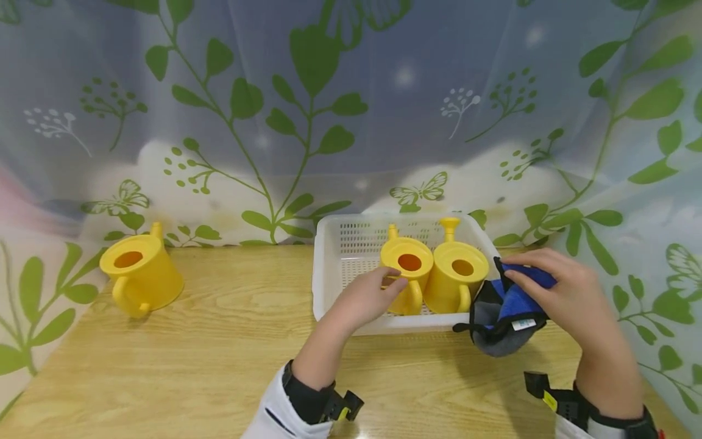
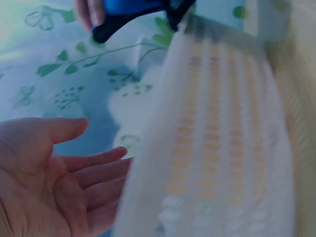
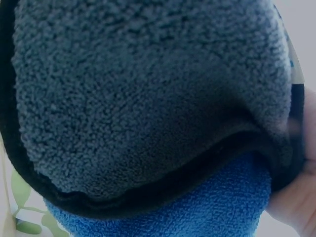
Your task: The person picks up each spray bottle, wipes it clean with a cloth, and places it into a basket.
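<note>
In the head view, my right hand [image 1: 573, 296] pinches a blue and grey cloth [image 1: 507, 311] with black edging between thumb and fingers. The cloth hangs folded over the basket's right front corner; in the right wrist view its grey pile [image 3: 148, 98] fills most of the frame. My left hand [image 1: 363, 302] hovers over the front rim of the white plastic basket [image 1: 333, 268], beside a yellow watering can [image 1: 396, 253]. Its fingers look relaxed and hold nothing in the left wrist view. A second yellow watering can [image 1: 471, 259] stands to the right in the basket.
Another yellow watering can [image 1: 159, 280] stands on the wooden table [image 1: 219, 360] at the far left. A curtain [image 1: 384, 122] printed with green leaves hangs behind and along both sides of the table.
</note>
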`<state>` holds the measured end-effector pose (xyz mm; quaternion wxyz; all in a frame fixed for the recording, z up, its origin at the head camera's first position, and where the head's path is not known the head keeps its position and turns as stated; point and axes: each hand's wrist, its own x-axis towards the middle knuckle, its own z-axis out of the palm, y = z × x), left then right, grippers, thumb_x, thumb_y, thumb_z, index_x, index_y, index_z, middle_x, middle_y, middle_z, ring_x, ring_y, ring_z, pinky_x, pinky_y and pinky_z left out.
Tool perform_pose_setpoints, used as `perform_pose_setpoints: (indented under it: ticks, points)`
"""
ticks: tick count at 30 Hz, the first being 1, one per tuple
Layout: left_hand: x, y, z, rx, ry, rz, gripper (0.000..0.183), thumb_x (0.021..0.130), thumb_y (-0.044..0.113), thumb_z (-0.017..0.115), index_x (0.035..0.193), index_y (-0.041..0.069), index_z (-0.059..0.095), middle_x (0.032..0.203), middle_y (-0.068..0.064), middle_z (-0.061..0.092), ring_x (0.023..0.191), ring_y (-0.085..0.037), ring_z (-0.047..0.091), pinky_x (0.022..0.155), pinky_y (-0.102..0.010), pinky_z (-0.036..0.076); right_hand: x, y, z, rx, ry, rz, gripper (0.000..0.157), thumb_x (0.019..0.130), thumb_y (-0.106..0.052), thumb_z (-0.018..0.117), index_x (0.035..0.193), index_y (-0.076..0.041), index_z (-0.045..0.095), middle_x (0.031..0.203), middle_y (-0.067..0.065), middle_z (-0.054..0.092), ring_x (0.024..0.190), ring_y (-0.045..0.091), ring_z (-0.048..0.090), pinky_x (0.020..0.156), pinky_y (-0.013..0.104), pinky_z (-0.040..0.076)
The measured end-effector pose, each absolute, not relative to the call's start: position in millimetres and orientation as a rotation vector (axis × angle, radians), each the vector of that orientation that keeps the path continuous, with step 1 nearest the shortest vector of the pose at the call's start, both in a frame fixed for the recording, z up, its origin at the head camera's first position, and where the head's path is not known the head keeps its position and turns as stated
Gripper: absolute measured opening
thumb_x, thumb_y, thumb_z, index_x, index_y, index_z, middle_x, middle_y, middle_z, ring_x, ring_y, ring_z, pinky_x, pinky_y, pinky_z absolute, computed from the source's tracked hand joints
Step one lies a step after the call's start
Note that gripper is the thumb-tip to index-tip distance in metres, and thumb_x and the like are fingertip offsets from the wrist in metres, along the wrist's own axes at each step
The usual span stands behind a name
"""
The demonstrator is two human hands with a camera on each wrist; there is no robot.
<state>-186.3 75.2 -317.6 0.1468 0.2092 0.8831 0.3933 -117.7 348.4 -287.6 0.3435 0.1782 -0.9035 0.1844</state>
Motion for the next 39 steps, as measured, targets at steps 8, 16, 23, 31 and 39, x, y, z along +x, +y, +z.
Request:
perform_pose_setpoints:
  ticks: [8, 16, 23, 31, 39]
  points:
    - [-190.0, 33.6, -307.5, 0.499, 2.675, 1.262, 0.057, 0.095, 0.044, 0.042, 0.142, 0.016, 0.027, 0.145, -0.007, 0.033, 0.129, -0.026, 0.032, 0.104, -0.048, 0.03, -119.5, 348.8, -288.8, 0.469, -2.342, 0.475, 0.033, 0.068, 0.001, 0.075, 0.097, -0.015, 0.069, 0.092, 0.002, 0.066, 0.086, 0.007, 0.054, 0.073, 0.013, 0.04]
    - [-195.1, -31.3, -313.1, 0.395, 2.825, 1.29, 0.077, 0.094, 0.047, 0.041, 0.145, 0.01, -0.002, 0.152, -0.015, -0.005, 0.136, -0.034, -0.003, 0.108, -0.057, 0.008, -119.7, 346.7, -289.1, 0.484, -2.337, 0.479, 0.033, 0.068, 0.001, 0.075, 0.097, -0.015, 0.069, 0.092, 0.003, 0.066, 0.087, 0.007, 0.054, 0.073, 0.013, 0.04]
    - [-193.6, -89.7, -322.5, 0.16, 3.028, 1.213, 0.093, 0.09, 0.054, 0.044, 0.141, 0.01, -0.02, 0.146, -0.02, -0.024, 0.129, -0.043, -0.019, 0.101, -0.068, 0.001, -120.9, 348.6, -290.9, 0.46, -2.348, 0.482, 0.032, 0.069, -0.001, 0.075, 0.097, -0.015, 0.069, 0.093, 0.003, 0.067, 0.088, 0.008, 0.054, 0.074, 0.014, 0.04]
    - [-194.1, -159.8, -329.3, -0.175, 3.189, 1.138, 0.099, 0.088, 0.06, 0.043, 0.139, 0.008, -0.024, 0.142, -0.021, -0.033, 0.126, -0.044, -0.027, 0.097, -0.072, -0.003, -121.8, 350.9, -293.0, 0.442, -2.359, 0.489, 0.031, 0.07, -0.002, 0.074, 0.097, -0.016, 0.069, 0.093, 0.003, 0.067, 0.088, 0.008, 0.054, 0.074, 0.017, 0.041]
    - [-192.3, -224.8, -337.5, -0.423, 3.146, 0.95, 0.107, 0.084, 0.07, 0.037, 0.13, 0.007, -0.037, 0.131, -0.022, -0.046, 0.117, -0.049, -0.034, 0.088, -0.078, -0.007, -122.7, 352.0, -294.1, 0.43, -2.369, 0.492, 0.03, 0.071, -0.003, 0.074, 0.098, -0.016, 0.068, 0.093, 0.003, 0.066, 0.089, 0.012, 0.054, 0.074, 0.026, 0.042]
